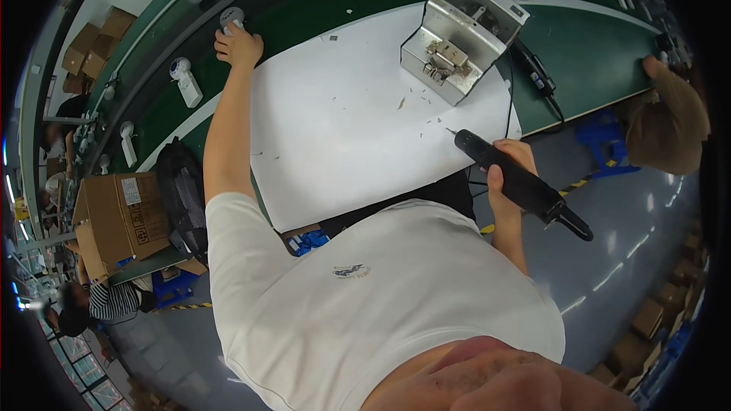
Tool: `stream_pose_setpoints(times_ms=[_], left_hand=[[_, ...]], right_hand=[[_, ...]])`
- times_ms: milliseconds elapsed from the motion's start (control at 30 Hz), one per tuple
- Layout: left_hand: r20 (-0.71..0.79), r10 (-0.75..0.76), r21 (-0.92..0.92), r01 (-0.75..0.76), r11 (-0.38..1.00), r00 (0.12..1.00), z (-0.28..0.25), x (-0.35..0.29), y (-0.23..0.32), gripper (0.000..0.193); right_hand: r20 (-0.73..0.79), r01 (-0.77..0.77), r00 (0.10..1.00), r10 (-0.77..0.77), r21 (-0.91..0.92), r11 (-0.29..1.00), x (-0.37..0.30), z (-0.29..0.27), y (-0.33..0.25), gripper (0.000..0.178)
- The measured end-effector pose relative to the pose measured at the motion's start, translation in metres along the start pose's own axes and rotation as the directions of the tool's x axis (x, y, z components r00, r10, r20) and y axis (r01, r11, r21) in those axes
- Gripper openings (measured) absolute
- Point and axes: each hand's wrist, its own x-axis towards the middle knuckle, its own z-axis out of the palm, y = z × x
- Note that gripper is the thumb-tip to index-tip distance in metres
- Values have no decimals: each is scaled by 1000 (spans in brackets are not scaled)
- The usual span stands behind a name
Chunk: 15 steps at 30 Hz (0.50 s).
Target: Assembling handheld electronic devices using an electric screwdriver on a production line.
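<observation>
At the far left of the bench, my left hand [241, 46] reaches out with its fingers closed round the lower part of a white device with a round grey head [232, 15]. Much of that device is hidden by the fingers. On the right, my right hand [515, 158] grips a black electric screwdriver [525, 189] near its front. The screwdriver's thin bit points up and left, over the right part of a white sheet [327, 137]. Beyond the bit stands a metal screw feeder [451, 57] with an open front.
More white round-headed devices [188, 90] lie left along the green bench [304, 23]. A second electric screwdriver [537, 74] rests right of the feeder. Small scraps dot the sheet. A cardboard box [129, 217] and black backpack [183, 190] are at left. Another person [670, 122] sits at right.
</observation>
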Motion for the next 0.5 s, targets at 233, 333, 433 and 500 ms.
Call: stream_pose_setpoints(times_ms=[233,333,433,500], left_hand=[[-59,518,-748,-381,543,854,-92,-169,76,56],[133,650,-907,-173,384,748,-135,-237,88,55],[165,676,-902,-168,399,718,-157,-270,83,53],[181,665,-892,-164,421,724,-166,-281,75,52]], right_hand=[[48,-7,999,5,31,999,14,21,9,32],[105,-27,994,21,58,998,25,37,6,32],[171,12,985,-26,87,996,29,48,5,33],[203,27,978,-47,103,994,30,50,3,33]])
